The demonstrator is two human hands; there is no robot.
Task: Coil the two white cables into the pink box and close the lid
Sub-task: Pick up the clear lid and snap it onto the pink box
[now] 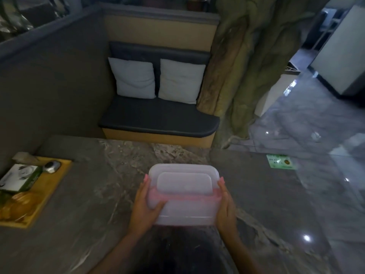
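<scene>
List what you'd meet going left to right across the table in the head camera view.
Yellow tray with a tissue box → left hand → lidded pink box → right hand → green sticker.

The lid (183,176) looks like frosted, semi-clear plastic, smooth w/ a soft sheen; the pink box (184,196) under it is same plastic. Table (98,194) is polished marble-like stone, slightly glossy. Pillows (156,80) are matt cloth. Floor (316,135) is very glossy tile.
</scene>
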